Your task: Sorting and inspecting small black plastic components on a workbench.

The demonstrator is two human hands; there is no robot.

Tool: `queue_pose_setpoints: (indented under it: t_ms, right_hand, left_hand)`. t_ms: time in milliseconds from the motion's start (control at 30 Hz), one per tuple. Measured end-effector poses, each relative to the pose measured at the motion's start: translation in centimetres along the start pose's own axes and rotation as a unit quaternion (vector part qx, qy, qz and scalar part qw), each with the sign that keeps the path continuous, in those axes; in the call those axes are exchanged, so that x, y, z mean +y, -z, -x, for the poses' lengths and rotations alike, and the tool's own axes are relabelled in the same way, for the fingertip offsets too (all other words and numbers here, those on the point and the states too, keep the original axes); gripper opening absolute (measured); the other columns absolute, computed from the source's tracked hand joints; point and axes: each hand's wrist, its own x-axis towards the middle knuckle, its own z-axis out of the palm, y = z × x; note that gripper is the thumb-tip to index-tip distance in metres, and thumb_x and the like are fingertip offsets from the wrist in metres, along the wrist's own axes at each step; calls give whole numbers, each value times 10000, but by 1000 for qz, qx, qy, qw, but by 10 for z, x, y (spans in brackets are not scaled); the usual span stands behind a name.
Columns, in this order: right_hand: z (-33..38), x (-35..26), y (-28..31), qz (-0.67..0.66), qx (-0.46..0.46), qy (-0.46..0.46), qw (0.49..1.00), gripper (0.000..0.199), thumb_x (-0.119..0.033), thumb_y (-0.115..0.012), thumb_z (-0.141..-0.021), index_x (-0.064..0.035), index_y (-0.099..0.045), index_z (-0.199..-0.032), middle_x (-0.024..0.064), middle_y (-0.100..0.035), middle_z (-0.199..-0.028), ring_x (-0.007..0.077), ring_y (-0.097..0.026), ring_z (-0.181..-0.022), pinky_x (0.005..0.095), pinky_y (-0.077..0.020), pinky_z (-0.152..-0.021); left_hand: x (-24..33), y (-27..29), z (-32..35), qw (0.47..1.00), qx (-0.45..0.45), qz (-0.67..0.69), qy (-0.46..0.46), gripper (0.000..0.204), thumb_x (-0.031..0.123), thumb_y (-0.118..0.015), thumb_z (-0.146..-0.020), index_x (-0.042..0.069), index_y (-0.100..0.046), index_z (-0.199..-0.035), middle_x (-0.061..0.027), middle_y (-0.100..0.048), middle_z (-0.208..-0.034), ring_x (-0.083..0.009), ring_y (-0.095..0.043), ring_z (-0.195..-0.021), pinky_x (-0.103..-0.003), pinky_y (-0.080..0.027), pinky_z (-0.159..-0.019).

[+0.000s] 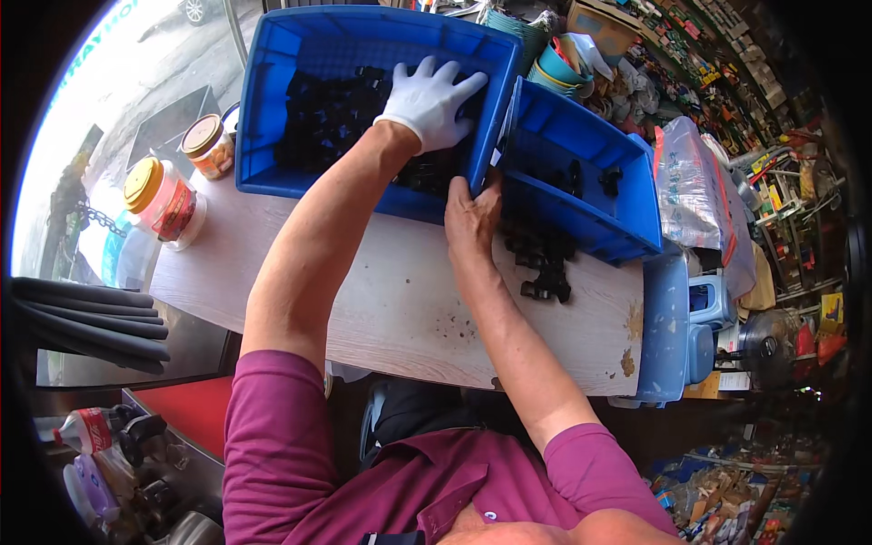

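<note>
A large blue bin (363, 27) stands at the far side of the table, with many small black parts (318, 118) heaped in it. Over its right half, my left hand (427, 104) in a white glove lies with fingers spread, holding nothing that shows. My bare right hand (472, 218) grips the near right corner of that bin, thumb and fingers on either side. A narrow whitish piece shows just above its fingertips; its kind is unclear. Beside it, a smaller blue bin (581, 213) holds a few black parts (610, 180). More black parts (547, 272) lie on the table in front of it.
Two lidded jars (163, 204) (209, 145) stand on the pale table (391, 300) at the left. A plastic-wrapped package (686, 191) and a light blue container (668, 318) are at the right. Crowded shelves (745, 82) rise beyond. Bottles (91, 431) lie at lower left.
</note>
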Motion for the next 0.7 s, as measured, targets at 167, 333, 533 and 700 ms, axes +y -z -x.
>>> queue_pose_setpoints:
  t_ms: [167, 333, 533, 700]
  right_hand:
    - [-1, -10, 1, -19, -13, -29, 999, 474, -215, -570, -890, 19, -569, -1302, 192, -639, -1024, 322, -600, -897, 432, -499, -895]
    - [-3, 3, 2, -32, -6, 1, 999, 425, -209, -576, -877, 11, -588, -1240, 128, -598, -957, 240, -558, -840, 394, -493, -823]
    - [-2, 5, -1, -49, -3, 15, 999, 394, -200, -577, -886, 3, -590, -1223, 90, -578, -932, 203, -534, -818, 375, -481, -783]
    - [-1, -1, -4, -82, -7, 16, 996, 369, -197, -573, -891, 0, -591, -1202, 75, -568, -926, 180, -528, -818, 359, -473, -773]
  left_hand:
    - [-8, -8, 24, 994, -71, 38, 76, 562, 432, -736, -841, 240, -604, -1353, -111, -715, -1074, -345, -686, -1030, -557, -525, -813]
    - [-20, 6, 55, 989, -108, -47, 95, 301, 377, -724, -877, 175, -731, -1100, -87, -739, -980, -311, -701, -982, -496, -545, -785]
    - [-56, 23, 87, 986, -45, -108, 121, 157, 301, -714, -895, 164, -776, -937, -48, -723, -952, -302, -689, -945, -472, -546, -723]
    - [-89, 37, 97, 977, 78, -96, 174, 202, 263, -757, -830, 191, -773, -1018, -45, -714, -1028, -319, -684, -961, -464, -565, -739]
